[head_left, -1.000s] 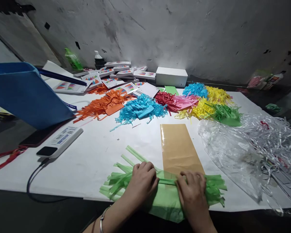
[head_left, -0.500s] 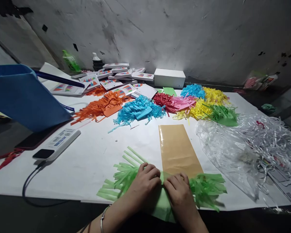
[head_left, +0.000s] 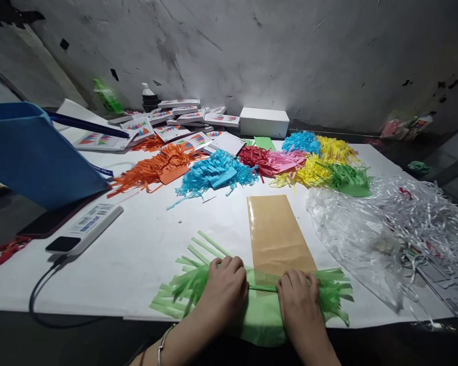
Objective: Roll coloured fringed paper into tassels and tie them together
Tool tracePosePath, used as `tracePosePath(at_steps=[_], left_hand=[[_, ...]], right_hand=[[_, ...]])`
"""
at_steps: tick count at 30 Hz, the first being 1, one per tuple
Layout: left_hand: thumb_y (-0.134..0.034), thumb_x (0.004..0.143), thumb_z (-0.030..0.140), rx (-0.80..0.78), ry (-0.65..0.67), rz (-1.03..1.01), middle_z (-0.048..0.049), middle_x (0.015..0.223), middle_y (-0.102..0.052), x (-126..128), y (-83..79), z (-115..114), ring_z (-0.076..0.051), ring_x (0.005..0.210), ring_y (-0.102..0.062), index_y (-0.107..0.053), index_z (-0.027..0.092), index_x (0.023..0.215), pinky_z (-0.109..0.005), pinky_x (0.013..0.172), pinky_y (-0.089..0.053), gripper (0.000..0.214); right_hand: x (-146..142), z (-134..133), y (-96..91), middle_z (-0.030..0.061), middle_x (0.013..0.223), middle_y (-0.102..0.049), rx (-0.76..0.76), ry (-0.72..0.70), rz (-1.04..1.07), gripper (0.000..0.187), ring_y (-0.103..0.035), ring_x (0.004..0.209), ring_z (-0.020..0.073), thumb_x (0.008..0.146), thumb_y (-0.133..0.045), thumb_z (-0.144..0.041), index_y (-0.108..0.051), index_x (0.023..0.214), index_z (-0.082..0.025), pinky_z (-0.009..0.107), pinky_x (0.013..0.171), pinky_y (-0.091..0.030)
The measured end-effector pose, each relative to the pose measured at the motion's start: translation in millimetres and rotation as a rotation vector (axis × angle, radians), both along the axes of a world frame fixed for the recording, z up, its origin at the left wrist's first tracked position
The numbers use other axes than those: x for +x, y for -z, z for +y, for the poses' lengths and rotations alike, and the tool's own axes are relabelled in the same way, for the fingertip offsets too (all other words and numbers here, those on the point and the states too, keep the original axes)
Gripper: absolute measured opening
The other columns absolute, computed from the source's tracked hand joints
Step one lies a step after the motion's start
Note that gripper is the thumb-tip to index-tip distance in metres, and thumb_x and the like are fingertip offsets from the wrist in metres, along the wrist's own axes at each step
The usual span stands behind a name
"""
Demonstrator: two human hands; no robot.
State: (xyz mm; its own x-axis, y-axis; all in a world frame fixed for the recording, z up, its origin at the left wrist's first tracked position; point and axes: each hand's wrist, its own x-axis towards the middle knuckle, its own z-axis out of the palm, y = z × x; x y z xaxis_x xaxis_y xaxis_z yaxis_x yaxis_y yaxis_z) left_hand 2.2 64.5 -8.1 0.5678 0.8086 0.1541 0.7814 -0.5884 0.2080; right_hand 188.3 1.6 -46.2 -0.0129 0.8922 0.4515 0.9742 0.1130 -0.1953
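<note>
A green fringed tissue paper (head_left: 265, 317) lies across the table's front edge, its cut strips spreading out at both sides. Between my hands a thin rolled or folded ridge runs across its middle. My left hand (head_left: 226, 287) has its fingers curled onto the paper left of centre, gripping the ridge. On the other side, my right hand (head_left: 299, 300) is closed on the same ridge near the right fringe. Both sets of fingertips are partly hidden. A shiny brown paper sheet (head_left: 280, 229) lies beyond, its near end under the green tissue.
Fringed bundles in orange (head_left: 156, 165), blue (head_left: 217, 170), yellow (head_left: 315, 170) and green (head_left: 349, 178) lie behind. Clear plastic with silvery strips (head_left: 416, 223) covers the right side. A white cabled device (head_left: 86, 229) and a blue holder (head_left: 41, 152) stand left; a white box (head_left: 264, 122) is at the back.
My right hand has slid right along the green tissue, widening the gap between my hands and revealing the rolled ridge. My left hand still grips the paper. The view has shifted slightly.
</note>
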Motion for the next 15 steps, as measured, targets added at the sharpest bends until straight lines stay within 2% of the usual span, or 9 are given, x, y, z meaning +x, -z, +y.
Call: tracePosePath(at_steps=[2, 5, 8, 10, 13, 15], left_hand=[[-0.060, 0.087, 0.007, 0.038, 0.053, -0.016, -0.0051, 0.091, -0.065, 0, 2.1, 2, -0.023, 0.087, -0.056, -0.064, 0.018, 0.077, -0.045, 0.088, -0.036, 0.015], [-0.061, 0.087, 0.006, 0.070, 0.125, -0.065, -0.0036, 0.090, -0.065, -6, 8.4, 5, -0.022, 0.086, -0.055, -0.062, 0.018, 0.077, -0.045, 0.091, -0.035, 0.016], [-0.061, 0.088, 0.007, 0.070, 0.129, -0.139, -0.0028, 0.092, -0.065, -13, 16.9, 5, -0.021, 0.087, -0.055, -0.062, 0.019, 0.082, -0.043, 0.092, -0.034, 0.014], [-0.062, 0.089, 0.008, 0.072, 0.126, -0.187, -0.0029, 0.094, -0.065, -16, 22.0, 4, -0.021, 0.089, -0.055, -0.061, 0.019, 0.084, -0.041, 0.092, -0.034, 0.012], [-0.059, 0.090, 0.007, 0.056, 0.113, -0.201, -0.0032, 0.095, -0.065, -17, 24.7, 1, -0.021, 0.090, -0.055, -0.060, 0.018, 0.086, -0.041, 0.091, -0.035, 0.012], [-0.058, 0.091, 0.007, 0.052, 0.085, -0.174, -0.0038, 0.096, -0.065, -14, 22.0, -2, -0.023, 0.090, -0.055, -0.061, 0.018, 0.086, -0.042, 0.091, -0.035, 0.013]], right_hand=[[1, 3, -0.4, 0.0052, 0.075, -0.057, 0.006, -0.012, 0.014, 0.030, -0.050, 0.077, 0.0245, 0.098, -0.038, -0.012, -0.057, 0.077, -0.020, 0.048, 0.089, -0.033], [10, 3, -1.9, 0.0018, 0.076, -0.057, 0.003, -0.111, 0.073, 0.029, -0.051, 0.077, 0.0212, 0.102, -0.039, -0.020, -0.058, 0.080, -0.022, 0.043, 0.089, -0.033], [21, 1, -4.3, -0.0001, 0.084, -0.060, -0.004, -0.229, 0.144, 0.029, -0.055, 0.083, 0.0184, 0.104, -0.039, -0.030, -0.060, 0.086, -0.023, 0.041, 0.093, -0.032], [25, -1, -5.2, -0.0002, 0.088, -0.061, -0.004, -0.274, 0.206, 0.028, -0.055, 0.085, 0.0177, 0.104, -0.040, -0.031, -0.061, 0.088, -0.024, 0.042, 0.095, -0.030], [24, -3, -5.3, 0.0004, 0.090, -0.061, -0.018, -0.268, 0.284, 0.025, -0.055, 0.088, 0.0182, 0.103, -0.042, -0.024, -0.060, 0.087, -0.023, 0.043, 0.096, -0.029], [19, -2, -5.9, 0.0007, 0.091, -0.061, -0.055, -0.213, 0.279, 0.022, -0.055, 0.089, 0.0192, 0.100, -0.043, -0.019, -0.059, 0.085, -0.023, 0.043, 0.096, -0.029]])
